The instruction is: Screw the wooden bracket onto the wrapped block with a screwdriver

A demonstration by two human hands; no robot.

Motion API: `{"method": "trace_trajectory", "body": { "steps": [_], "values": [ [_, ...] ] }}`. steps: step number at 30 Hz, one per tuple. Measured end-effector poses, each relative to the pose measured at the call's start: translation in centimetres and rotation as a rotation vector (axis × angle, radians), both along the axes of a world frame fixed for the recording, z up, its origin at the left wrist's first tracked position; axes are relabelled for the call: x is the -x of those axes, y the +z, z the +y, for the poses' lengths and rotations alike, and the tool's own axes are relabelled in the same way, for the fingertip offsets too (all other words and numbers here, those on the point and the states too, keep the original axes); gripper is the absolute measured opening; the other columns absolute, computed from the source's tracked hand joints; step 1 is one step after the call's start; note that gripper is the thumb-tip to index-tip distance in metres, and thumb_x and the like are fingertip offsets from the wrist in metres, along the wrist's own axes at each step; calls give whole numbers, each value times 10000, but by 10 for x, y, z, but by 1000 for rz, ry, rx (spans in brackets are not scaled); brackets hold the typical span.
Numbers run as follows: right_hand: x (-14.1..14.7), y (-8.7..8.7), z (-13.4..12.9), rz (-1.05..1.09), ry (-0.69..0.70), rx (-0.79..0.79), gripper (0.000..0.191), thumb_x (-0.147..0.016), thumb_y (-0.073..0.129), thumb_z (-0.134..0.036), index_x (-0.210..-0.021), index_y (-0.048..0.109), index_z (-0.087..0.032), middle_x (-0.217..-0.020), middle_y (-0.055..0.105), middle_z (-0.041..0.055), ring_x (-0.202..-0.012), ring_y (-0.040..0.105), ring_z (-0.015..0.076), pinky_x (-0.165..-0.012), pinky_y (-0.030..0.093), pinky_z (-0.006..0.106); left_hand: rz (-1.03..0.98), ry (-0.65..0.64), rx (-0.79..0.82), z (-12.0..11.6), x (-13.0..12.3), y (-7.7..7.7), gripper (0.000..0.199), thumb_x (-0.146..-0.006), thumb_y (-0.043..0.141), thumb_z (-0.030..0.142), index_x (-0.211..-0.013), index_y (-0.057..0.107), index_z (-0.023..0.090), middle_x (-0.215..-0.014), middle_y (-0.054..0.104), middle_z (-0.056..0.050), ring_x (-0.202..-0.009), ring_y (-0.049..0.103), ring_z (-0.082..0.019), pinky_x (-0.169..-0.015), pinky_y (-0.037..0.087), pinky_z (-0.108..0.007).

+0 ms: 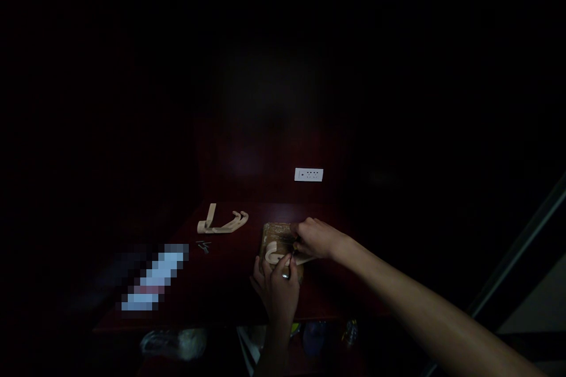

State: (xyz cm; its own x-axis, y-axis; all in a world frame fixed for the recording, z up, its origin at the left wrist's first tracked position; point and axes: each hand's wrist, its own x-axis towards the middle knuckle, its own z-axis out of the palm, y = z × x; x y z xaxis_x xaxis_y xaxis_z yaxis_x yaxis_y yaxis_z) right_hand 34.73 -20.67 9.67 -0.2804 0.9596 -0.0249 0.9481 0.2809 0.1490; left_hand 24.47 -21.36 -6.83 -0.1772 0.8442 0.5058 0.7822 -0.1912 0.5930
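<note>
A pale hook-shaped wooden piece lies on a worn brown block on the dark red table. My left hand presses its fingers on the hooked piece at the block's near edge. My right hand is closed just above the piece's right part, around something small that I cannot make out. The fingertips of both hands nearly meet over the wood. Farther left on the table lie more pale wooden pieces, curved and angled, and several small screws or nails.
A white socket panel is on the dark red back wall. A blurred-out pale rectangle lies at the table's left. Below the front edge are a clear plastic bag and other items in shadow.
</note>
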Motion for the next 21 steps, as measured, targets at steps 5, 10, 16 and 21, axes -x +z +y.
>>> {"method": "trace_trajectory", "body": {
  "steps": [5,10,16,21],
  "values": [
    [-3,-1,1,24,-9,27,239,-813,533,-321,-973,638,-177,-929,662,113,-789,647,215,-609,415,248,-13,-2,-7,1,-1,-2,260,-824,563,414,-1015,716,326,-1217,553,-110,-1270,358,-321,-1009,304,-504],
    [-4,-1,1,62,-9,22,237,-802,545,-322,-966,636,-178,-908,664,102,-789,648,211,-625,417,244,-60,-10,17,4,-1,-3,233,-812,580,404,-958,738,315,-1209,563,-109,-1259,371,-322,-1004,318,-490],
    [-2,2,-1,60,-28,21,243,-798,557,-329,-975,639,-183,-918,667,104,-843,644,222,-652,424,247,-97,-37,48,8,0,-6,231,-830,557,380,-965,735,321,-1208,579,-95,-1266,361,-325,-997,333,-487],
    [0,4,-1,45,-27,29,243,-805,552,-326,-973,639,-174,-924,659,110,-822,644,218,-626,420,243,-100,-53,87,9,1,-6,251,-834,547,390,-993,726,316,-1255,560,-92,-1275,350,-328,-994,341,-492]
  ]
}}
